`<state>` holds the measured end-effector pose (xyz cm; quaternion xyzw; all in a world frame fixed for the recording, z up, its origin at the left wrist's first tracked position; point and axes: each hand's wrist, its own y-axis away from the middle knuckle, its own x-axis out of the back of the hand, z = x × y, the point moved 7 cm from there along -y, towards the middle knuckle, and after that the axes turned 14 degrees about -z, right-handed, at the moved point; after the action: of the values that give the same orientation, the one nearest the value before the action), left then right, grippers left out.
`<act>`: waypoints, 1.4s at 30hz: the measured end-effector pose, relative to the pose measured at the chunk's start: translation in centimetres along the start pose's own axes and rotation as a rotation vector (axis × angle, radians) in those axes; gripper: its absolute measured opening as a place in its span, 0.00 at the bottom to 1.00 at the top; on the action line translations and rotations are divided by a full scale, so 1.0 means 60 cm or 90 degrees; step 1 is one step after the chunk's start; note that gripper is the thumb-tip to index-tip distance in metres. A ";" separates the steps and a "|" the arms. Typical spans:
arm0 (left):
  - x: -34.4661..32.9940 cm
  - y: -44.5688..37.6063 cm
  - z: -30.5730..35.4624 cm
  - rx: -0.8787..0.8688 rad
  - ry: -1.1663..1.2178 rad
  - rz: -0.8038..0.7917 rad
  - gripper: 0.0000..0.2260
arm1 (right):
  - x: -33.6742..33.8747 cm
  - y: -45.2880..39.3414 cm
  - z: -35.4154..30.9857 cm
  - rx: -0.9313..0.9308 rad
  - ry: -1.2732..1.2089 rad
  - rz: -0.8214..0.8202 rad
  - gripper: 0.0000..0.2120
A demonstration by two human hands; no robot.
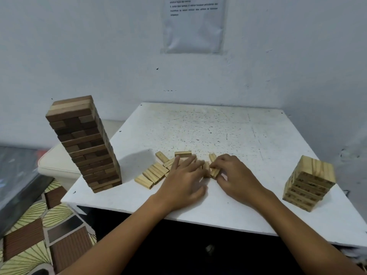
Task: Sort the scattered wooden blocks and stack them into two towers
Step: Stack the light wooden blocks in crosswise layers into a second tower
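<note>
**Dark tower done, pale tower barely started**

Left of the loose pale blocks [154, 172], my dark tower [84, 143] stands tall on the tabletop [218, 126]. My left hand [183, 183] lies flat over them; my right hand [236, 175] pinches one. Right of them, the pale tower [309, 182] is short; about a dozen remain.

Both hands on loose pale blocks [153, 172] mid-table [218, 126]; dark tower [84, 143] left, pale tower [309, 182] right

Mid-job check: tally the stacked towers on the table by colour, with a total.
Dark brown tower: 1
Light tower: 1
Total: 2
Loose light blocks between them uncounted: left hand and right hand cover some.
</note>
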<state>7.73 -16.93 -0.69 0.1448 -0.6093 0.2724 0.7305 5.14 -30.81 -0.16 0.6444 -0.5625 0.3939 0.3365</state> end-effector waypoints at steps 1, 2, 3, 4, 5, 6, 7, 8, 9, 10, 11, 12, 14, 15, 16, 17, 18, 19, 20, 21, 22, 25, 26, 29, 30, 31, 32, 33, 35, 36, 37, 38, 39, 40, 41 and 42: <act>-0.003 -0.002 0.007 -0.009 0.003 0.005 0.14 | 0.002 -0.005 0.004 -0.012 0.009 -0.003 0.15; -0.004 -0.003 0.013 -0.013 0.014 0.007 0.13 | 0.003 -0.010 0.007 -0.020 0.003 -0.013 0.18; -0.005 -0.004 0.016 -0.018 0.027 0.010 0.13 | 0.003 -0.016 0.008 -0.022 -0.021 -0.032 0.22; -0.002 -0.002 0.019 -0.026 0.035 0.021 0.11 | 0.002 -0.022 0.007 -0.019 -0.051 -0.057 0.26; 0.001 0.000 0.022 -0.039 0.039 0.036 0.10 | -0.002 -0.026 0.005 -0.012 -0.076 -0.084 0.28; 0.006 0.002 0.026 -0.052 0.037 0.051 0.09 | -0.006 -0.028 0.003 -0.007 -0.085 -0.107 0.28; 0.009 0.003 0.029 -0.065 0.034 0.061 0.08 | -0.009 -0.029 0.002 -0.005 -0.081 -0.120 0.26; 0.012 0.003 0.031 -0.075 0.032 0.065 0.07 | -0.011 -0.027 0.002 -0.006 -0.071 -0.121 0.24; 0.014 0.004 0.031 -0.082 0.029 0.071 0.07 | -0.011 -0.024 0.002 -0.009 -0.059 -0.113 0.22; 0.015 0.006 0.031 -0.087 0.023 0.081 0.06 | -0.011 -0.019 0.002 -0.013 -0.050 -0.103 0.21; 0.015 0.009 0.030 -0.089 0.013 0.093 0.06 | -0.011 -0.013 0.002 -0.017 -0.044 -0.093 0.21; 0.016 0.012 0.029 -0.088 0.001 0.108 0.06 | -0.011 -0.006 0.002 -0.016 -0.037 -0.084 0.20; 0.017 0.019 0.029 -0.083 -0.022 0.140 0.07 | -0.011 0.007 0.002 -0.012 -0.031 -0.072 0.19; 0.016 0.022 0.031 -0.083 -0.028 0.150 0.06 | -0.011 0.015 0.003 -0.013 -0.033 -0.069 0.18; 0.015 0.024 0.034 -0.086 -0.032 0.155 0.05 | -0.010 0.022 0.004 -0.015 -0.035 -0.064 0.16; 0.013 0.025 0.036 -0.091 -0.032 0.156 0.05 | -0.007 0.028 0.005 -0.015 -0.034 -0.057 0.15; 0.011 0.026 0.039 -0.098 -0.030 0.156 0.05 | -0.005 0.035 0.005 -0.014 -0.030 -0.047 0.13; 0.012 0.027 0.041 -0.105 -0.026 0.158 0.05 | -0.001 0.041 0.003 -0.014 -0.025 -0.034 0.11; 0.012 0.029 0.043 -0.113 -0.018 0.161 0.06 | 0.000 0.047 0.002 -0.018 -0.022 -0.023 0.10; 0.014 0.030 0.045 -0.122 -0.007 0.164 0.06 | 0.002 0.051 -0.001 -0.024 -0.022 -0.012 0.08; 0.015 0.032 0.047 -0.131 0.004 0.164 0.05 | 0.003 0.054 -0.004 -0.031 -0.025 0.000 0.07; 0.015 0.033 0.048 -0.134 0.033 0.145 0.05 | 0.010 0.060 -0.007 -0.060 -0.095 0.078 0.09; 0.015 0.032 0.046 -0.132 0.042 0.138 0.05 | 0.015 0.061 -0.004 -0.073 -0.126 0.119 0.10; 0.012 0.028 0.040 -0.119 0.079 0.118 0.05 | 0.023 0.059 0.002 -0.133 -0.117 0.163 0.11; 0.010 0.028 0.038 -0.110 0.102 0.111 0.06 | 0.019 0.056 0.003 -0.150 -0.095 0.147 0.12; 0.009 0.027 0.035 -0.100 0.125 0.106 0.06 | 0.014 0.054 0.003 -0.159 -0.083 0.126 0.11; 0.007 0.028 0.033 -0.091 0.146 0.102 0.07 | 0.009 0.052 0.004 -0.157 -0.090 0.112 0.10; 0.006 0.028 0.031 -0.084 0.159 0.098 0.08 | 0.008 0.052 0.006 -0.146 -0.111 0.104 0.09; 0.005 0.028 0.032 -0.084 0.168 0.091 0.08 | 0.014 0.051 0.012 -0.112 -0.160 0.076 0.13; 0.005 0.026 0.033 -0.088 0.170 0.089 0.08 | 0.018 0.051 0.015 -0.097 -0.178 0.042 0.15; 0.006 0.024 0.035 -0.092 0.171 0.088 0.07 | 0.019 0.052 0.018 -0.083 -0.191 -0.002 0.18; 0.006 0.022 0.037 -0.096 0.172 0.090 0.06 | 0.019 0.054 0.019 -0.072 -0.200 -0.048 0.20; 0.005 0.020 0.039 -0.101 0.171 0.093 0.06 | 0.017 0.056 0.019 -0.059 -0.204 -0.087 0.23; 0.003 0.017 0.041 -0.107 0.168 0.094 0.06 | 0.015 0.060 0.017 -0.044 -0.201 -0.112 0.24; 0.001 0.014 0.044 -0.112 0.160 0.095 0.07 | 0.012 0.063 0.017 -0.031 -0.191 -0.122 0.24; -0.001 0.012 0.046 -0.116 0.150 0.093 0.09 | 0.009 0.065 0.016 -0.021 -0.179 -0.121 0.24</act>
<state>5.06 -17.87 -0.22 0.0002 -0.5502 0.2838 0.7853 1.42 -32.43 -0.14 0.7379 -0.5468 0.2574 0.3006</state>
